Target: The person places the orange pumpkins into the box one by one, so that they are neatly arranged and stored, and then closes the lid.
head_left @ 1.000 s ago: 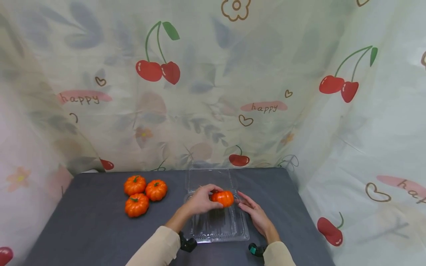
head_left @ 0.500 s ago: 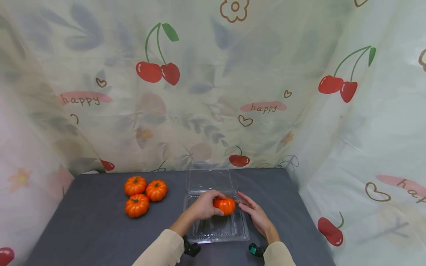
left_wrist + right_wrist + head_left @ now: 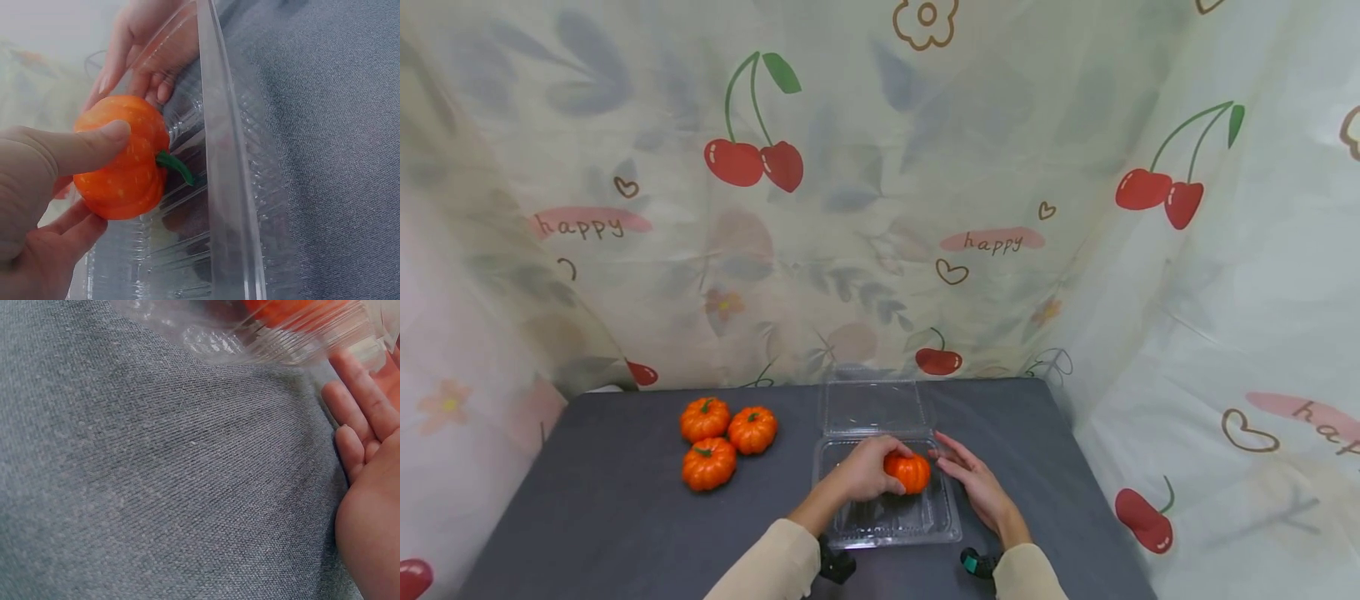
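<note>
A small orange toy pumpkin (image 3: 912, 474) with a green stem (image 3: 175, 167) is gripped by my left hand (image 3: 867, 472), thumb on one side and fingers on the other. It is inside the base of a clear plastic clamshell box (image 3: 891, 531), whose lid (image 3: 874, 407) lies folded back toward the wall. My right hand (image 3: 976, 486) is at the box's right side, fingers fairly straight, with fingertips right at the clear wall in the right wrist view. Through that wall, part of the orange pumpkin (image 3: 294, 311) shows.
Three more orange pumpkins (image 3: 709, 463) stand grouped on the dark grey cloth (image 3: 617, 517) left of the box. A printed curtain (image 3: 850, 208) hangs behind the table and along both sides.
My left hand has lowered the pumpkin into the box, bringing it nearer to me in the head view. The right hand has stayed beside the box.
</note>
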